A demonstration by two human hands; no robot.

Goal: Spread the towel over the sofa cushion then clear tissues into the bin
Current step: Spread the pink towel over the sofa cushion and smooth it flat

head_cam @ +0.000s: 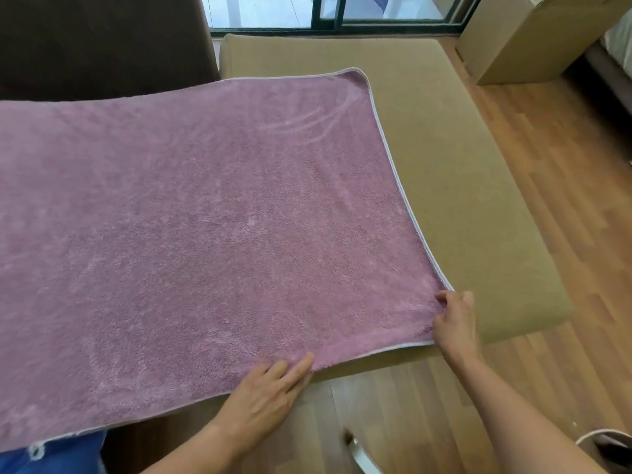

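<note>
As left hand (263, 395) presses flat, right hand (456, 319) pinches towel (205, 234).

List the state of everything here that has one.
towel: spread flat, near right corner slightly bunched.
sofa cushion: mostly covered, right strip bare.
left hand: flat, fingers pressing the towel's near edge.
right hand: pinches the towel's near right corner.

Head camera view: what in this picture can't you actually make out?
No tissues or bin show anywhere in the head view.
Towel: its left end is cut off by the frame edge.
Sofa cushion: the part under the towel is hidden.
Towel's near right corner: covered by the right hand.
White object at the bottom edge: blurred and cut off.
</note>
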